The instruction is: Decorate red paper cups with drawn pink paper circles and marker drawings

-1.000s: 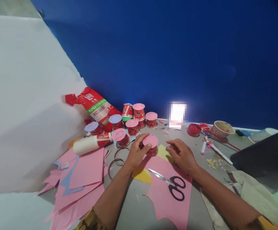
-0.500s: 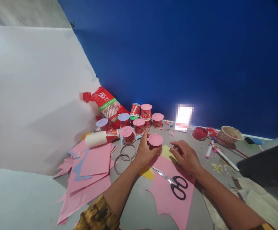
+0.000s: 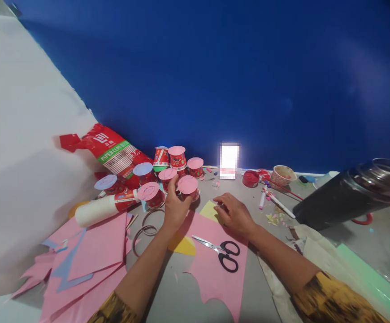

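Observation:
My left hand [image 3: 175, 207] is closed around the side of a red paper cup [image 3: 190, 196], which stands upside down with a pink paper disc [image 3: 188, 184] on top. Its base is partly hidden. Several similar cups surround it, among them one with a pink disc [image 3: 149, 191] to the left and another [image 3: 195, 162] behind. Holding nothing that I can see, my right hand [image 3: 235, 214] hovers by a yellow paper piece [image 3: 210, 210], fingers loosely bent and apart. Between my forearms, black-handled scissors [image 3: 222, 252] lie on a cut pink sheet [image 3: 211, 282].
Left are a red paper cup bag [image 3: 116, 152], a stack of white cups [image 3: 96, 212], pink sheets [image 3: 97, 251] and tape rings [image 3: 143, 240]. On the right stand a dark flask [image 3: 336, 193] and a paper bowl [image 3: 282, 176], with markers [image 3: 280, 206] nearby. A blue wall rises behind.
The view has turned right, bringing more of the flask into sight. My left hand has moved the cup slightly away from me and left, closer to the other cups. My right hand stays near the yellow paper.

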The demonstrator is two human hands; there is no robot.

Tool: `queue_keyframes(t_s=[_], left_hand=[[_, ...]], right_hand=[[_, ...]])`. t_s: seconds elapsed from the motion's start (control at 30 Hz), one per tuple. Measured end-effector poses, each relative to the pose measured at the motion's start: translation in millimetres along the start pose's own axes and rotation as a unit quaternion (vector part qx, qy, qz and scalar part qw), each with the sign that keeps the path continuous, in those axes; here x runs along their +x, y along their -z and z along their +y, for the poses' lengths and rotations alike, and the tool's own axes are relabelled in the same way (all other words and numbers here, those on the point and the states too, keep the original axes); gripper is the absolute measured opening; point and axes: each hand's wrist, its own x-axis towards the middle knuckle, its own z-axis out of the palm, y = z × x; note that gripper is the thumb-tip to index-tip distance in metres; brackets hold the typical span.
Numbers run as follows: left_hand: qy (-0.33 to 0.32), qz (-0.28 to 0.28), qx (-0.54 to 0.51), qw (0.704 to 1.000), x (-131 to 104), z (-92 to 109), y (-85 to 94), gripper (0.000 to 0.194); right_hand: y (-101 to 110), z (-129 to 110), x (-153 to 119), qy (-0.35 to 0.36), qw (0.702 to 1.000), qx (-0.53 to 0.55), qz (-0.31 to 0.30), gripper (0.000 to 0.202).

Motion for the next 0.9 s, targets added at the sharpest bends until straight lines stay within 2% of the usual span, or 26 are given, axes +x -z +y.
queue_keyframes(t_s=[0.27, 0.43, 0.53, 0.57, 0.63, 0.7, 0.77, 0.9], left_hand=[[-0.038, -0.005, 0.037, 0.999, 26, -4, -20.2, 0.071], [-0.039, -0.051, 0.075, 0.995, 3, -4, -10.3, 0.083], [-0.028, -0.009, 0.139, 0.990, -19, 0, 0.1, 0.083], [-0.045, -0.014, 0.150, 0.988, -25, 0, 1.8, 0.076], [-0.095, -0.081, 0.153, 0.980, -31, -2, 1.4, 0.051], [-0.111, -0.118, 0.150, 0.975, -29, -8, -2.5, 0.036], [-0.112, -0.124, 0.147, 0.975, -25, -16, -6.7, 0.034], [-0.112, -0.101, 0.144, 0.978, -21, -29, -8.7, 0.036]], right_hand=[[0, 0, 3, 0.000, 0.999, -0.016, -0.028, 0.020], [-1, 0, 2, 0.003, 0.999, -0.025, -0.036, 0.021], [-2, 1, 1, 0.009, 0.999, -0.018, -0.039, 0.020], [-2, 2, 1, 0.012, 0.999, -0.017, -0.040, 0.020], [-1, 1, 0, 0.017, 0.999, -0.019, -0.045, 0.020], [0, 0, 0, 0.019, 0.998, -0.025, -0.049, 0.019], [1, -2, 0, 0.018, 0.998, -0.030, -0.052, 0.019], [1, -1, 0, 0.018, 0.997, -0.038, -0.060, 0.017]])
